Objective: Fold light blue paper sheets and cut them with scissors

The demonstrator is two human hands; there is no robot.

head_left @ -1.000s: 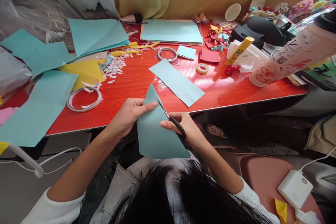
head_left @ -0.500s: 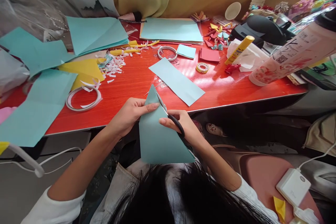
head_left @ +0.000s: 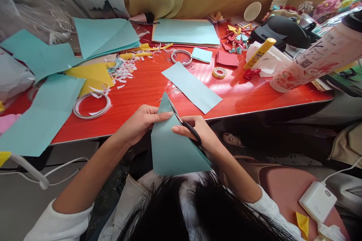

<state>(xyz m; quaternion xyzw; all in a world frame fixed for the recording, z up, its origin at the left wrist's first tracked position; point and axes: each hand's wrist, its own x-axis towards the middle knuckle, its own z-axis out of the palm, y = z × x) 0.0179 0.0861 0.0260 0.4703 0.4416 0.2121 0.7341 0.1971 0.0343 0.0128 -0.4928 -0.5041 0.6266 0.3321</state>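
Note:
A folded sheet of blue-green paper (head_left: 172, 150) hangs over my lap at the table's front edge, its pointed corner upward. My left hand (head_left: 147, 120) pinches it near that corner, thumb on top. In my right hand (head_left: 198, 133) are scissors (head_left: 190, 130) with black handles. Their blades lie along the paper's right slanting edge, tips toward the corner; part of the blades is hidden by the paper. Just beyond, a pale blue paper strip (head_left: 192, 88) lies slantwise on the red table (head_left: 135, 94).
Left are a tape roll (head_left: 92, 105), yellow paper (head_left: 90, 77), large blue-green sheets (head_left: 42, 113) and white paper scraps (head_left: 124, 70). Toward the right stand a glue stick (head_left: 259, 53) and a tilted patterned tumbler (head_left: 313, 56). A white power bank (head_left: 318, 201) rests on a pink seat (head_left: 283, 184).
The scissor blades look a little wider apart than before. Both hands and the folded paper keep nearly the same place; the whole view has shifted slightly.

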